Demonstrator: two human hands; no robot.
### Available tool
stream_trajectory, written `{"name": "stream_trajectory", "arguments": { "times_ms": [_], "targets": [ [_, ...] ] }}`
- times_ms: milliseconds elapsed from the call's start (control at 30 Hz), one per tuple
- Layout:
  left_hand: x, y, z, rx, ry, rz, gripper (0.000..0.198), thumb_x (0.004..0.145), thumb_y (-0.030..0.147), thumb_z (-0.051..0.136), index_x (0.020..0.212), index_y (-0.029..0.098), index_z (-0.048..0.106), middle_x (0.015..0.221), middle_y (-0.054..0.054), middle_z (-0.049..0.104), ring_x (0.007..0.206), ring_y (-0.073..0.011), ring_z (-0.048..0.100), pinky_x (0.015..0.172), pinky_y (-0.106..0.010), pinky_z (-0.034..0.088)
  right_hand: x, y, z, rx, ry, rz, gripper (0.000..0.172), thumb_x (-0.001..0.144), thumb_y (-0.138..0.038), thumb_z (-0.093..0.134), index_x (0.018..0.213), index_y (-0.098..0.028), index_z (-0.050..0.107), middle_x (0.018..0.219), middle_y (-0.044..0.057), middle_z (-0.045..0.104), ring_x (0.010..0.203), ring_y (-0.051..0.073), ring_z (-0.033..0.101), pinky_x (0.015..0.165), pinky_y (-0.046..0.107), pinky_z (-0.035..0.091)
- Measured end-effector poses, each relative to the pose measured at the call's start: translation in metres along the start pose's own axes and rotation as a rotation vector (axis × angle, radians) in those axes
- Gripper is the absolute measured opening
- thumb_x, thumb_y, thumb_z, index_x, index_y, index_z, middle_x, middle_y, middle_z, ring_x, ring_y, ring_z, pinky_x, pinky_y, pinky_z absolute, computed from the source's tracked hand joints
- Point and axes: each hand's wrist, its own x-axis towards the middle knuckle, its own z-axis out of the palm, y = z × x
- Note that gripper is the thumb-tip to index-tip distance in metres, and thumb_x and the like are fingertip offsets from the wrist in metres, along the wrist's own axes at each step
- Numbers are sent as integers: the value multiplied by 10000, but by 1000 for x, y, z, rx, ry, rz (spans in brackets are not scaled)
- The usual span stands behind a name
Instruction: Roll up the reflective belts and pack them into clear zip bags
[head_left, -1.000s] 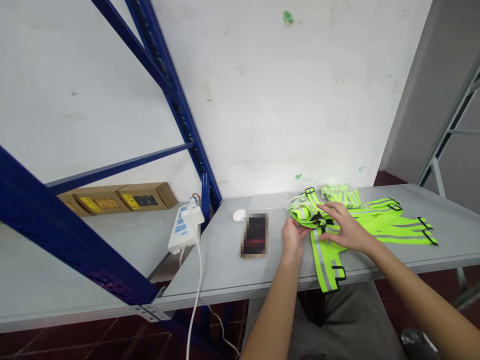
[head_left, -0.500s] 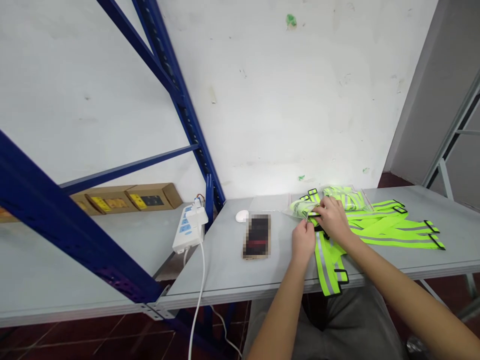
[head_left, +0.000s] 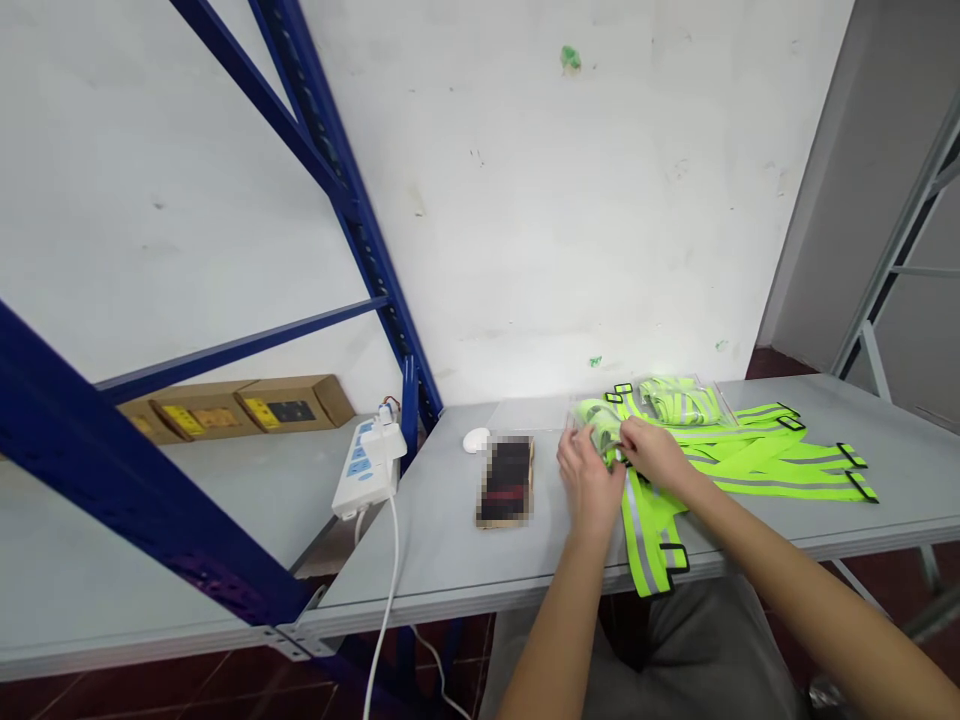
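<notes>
Bagged vest (head_left: 600,418): neon yellow with grey bands, folded inside a clear plastic bag, on the grey table (head_left: 450,540), pinned between both hands at the fingertips.

Far left of the left hand, cardboard boxes (head_left: 232,405) lie flat in a row on the blue rack (head_left: 352,220) shelf, closed, so contents can't be told. Closer in, a white power strip (head_left: 367,460) sits at the shelf edge with a plug in it, and its cable (head_left: 386,600) hangs down. A small white round object (head_left: 475,440) is near the left hand, on its far-left side. A dark phone (head_left: 506,480), blurred, lies flat just left of the left hand, not touching it.

The left hand (head_left: 589,480) has its fingers curled onto the bag's near-left edge, gripping it. The right hand (head_left: 652,450) is clamped on the bag's right end, its fingers pinching plastic and vest together.

Under the right wrist, a loose strap (head_left: 649,540) runs toward the person and hangs over the table edge. Just beyond the right hand is a second bagged vest (head_left: 682,400), also folded in clear plastic. To its right, unbagged vests (head_left: 780,460) are spread flat, with black-tipped straps pointing right.
</notes>
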Motion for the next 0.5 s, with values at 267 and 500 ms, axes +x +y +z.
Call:
{"name": "stream_trajectory", "arguments": {
  "times_ms": [267, 500],
  "targets": [
    [29, -7, -27, 285, -337, 329, 133, 857, 189, 611, 961, 252, 556, 1320, 106, 532, 1405, -251, 265, 1039, -605, 212, -10, 24, -8, 20, -61, -47, 385, 834, -418, 311, 1101, -190, 472, 952, 6, 536, 724, -72, 352, 670, 64, 250],
    [50, -12, -25, 384, -347, 461, 179, 827, 278, 674, 915, 183, 550, 987, 15, 614, 991, -196, 521, 885, -408, 344, 1, 28, -8, -97, -173, -141, 480, 837, -547, 307, 955, -163, 569, 936, -3, 563, 706, -87, 269, 777, 132, 160]
  ]
}}
